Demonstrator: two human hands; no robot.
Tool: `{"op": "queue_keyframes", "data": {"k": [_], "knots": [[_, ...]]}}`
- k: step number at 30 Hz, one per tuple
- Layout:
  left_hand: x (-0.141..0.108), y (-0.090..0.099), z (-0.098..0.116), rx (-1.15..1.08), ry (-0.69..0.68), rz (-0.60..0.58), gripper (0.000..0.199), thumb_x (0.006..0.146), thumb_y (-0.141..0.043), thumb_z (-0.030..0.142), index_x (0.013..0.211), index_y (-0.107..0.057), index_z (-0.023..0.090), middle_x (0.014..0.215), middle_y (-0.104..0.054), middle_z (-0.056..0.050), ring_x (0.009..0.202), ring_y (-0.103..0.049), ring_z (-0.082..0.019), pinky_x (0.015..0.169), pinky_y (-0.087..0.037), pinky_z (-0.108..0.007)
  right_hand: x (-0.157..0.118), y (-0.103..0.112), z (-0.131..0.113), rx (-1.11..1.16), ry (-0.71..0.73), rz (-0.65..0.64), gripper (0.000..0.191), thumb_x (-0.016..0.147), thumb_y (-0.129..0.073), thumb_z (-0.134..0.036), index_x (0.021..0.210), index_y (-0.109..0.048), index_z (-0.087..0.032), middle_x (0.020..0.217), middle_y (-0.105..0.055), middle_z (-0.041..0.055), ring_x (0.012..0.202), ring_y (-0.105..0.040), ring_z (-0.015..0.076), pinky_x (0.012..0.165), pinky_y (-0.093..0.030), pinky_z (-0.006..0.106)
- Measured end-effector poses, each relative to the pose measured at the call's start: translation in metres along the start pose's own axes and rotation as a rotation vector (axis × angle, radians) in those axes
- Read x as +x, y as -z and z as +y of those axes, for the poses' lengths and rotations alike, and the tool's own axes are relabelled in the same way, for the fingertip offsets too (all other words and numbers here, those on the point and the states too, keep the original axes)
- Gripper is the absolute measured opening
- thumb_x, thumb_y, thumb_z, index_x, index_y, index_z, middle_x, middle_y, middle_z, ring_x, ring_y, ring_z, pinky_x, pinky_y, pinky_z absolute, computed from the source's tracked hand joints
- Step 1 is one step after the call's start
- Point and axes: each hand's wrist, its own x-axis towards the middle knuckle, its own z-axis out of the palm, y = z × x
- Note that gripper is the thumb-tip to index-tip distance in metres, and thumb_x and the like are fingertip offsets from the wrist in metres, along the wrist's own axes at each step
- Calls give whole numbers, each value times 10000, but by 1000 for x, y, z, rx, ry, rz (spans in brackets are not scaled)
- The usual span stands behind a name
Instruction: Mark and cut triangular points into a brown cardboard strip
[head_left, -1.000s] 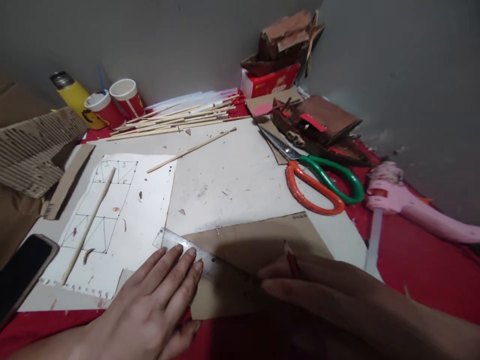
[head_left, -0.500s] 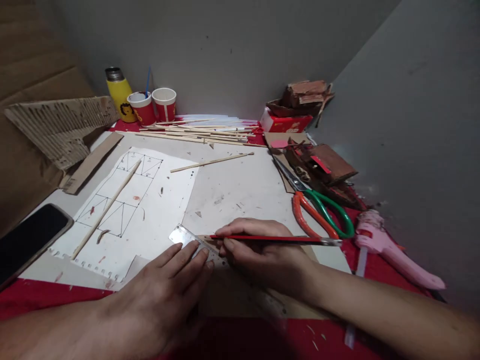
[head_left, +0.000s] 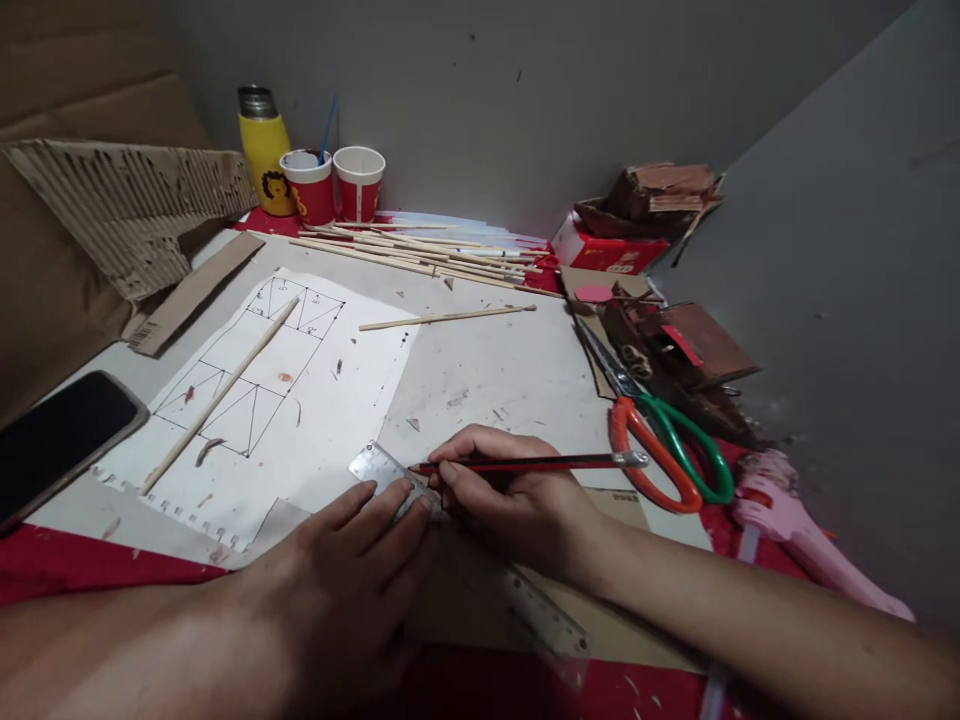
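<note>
My left hand (head_left: 352, 560) lies with its fingers stretched flat across a metal ruler (head_left: 369, 460), pressing it down near its upper end. The ruler runs slantwise under both hands, and its lower end comes out below the right wrist. In my right hand (head_left: 517, 495) a red and black pencil (head_left: 547, 462) is pinched between thumb and fingers. It lies almost level, its point at the ruler's upper edge. Brown cardboard (head_left: 622, 507) sits beneath the ruler and hands, mostly covered. To the left is a paper with a ruled truss-like drawing (head_left: 330, 400), a thin wooden stick (head_left: 225, 390) resting across it.
Scissors (head_left: 652, 430) with orange and green handles lie at right, beside a pink glue gun (head_left: 795, 540). Several thin sticks (head_left: 427, 250) are heaped at the back, near two paper cups (head_left: 360, 185) and a yellow bottle (head_left: 266, 155). A phone (head_left: 67, 440) lies at left.
The view has shifted, so most things sit further right and slightly higher. The pencil point has come closer to the ruler's edge. My left hand stays on the ruler.
</note>
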Motion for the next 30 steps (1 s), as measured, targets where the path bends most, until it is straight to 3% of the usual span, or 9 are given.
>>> {"op": "queue_keyframes", "data": {"k": [11, 30], "knots": [[-1, 0, -2, 7, -5, -13, 542, 892, -614, 471, 1267, -650, 81, 1335, -687, -137, 1268, -594, -312, 1098, -373, -420, 2, 0, -4, 32, -20, -30, 118, 828, -554, -252, 777, -639, -187, 582, -569, -33, 490, -457, 104, 435, -361, 228], [-2, 0, -2, -40, -20, -13, 525, 899, -598, 381, 1314, -619, 62, 1378, -652, -168, 1310, -561, -331, 1143, -377, -427, 7, 11, -13, -41, 16, -127, 145, 828, -510, -244, 742, -614, -190, 611, -586, -23, 543, -485, 113, 510, -401, 245]]}}
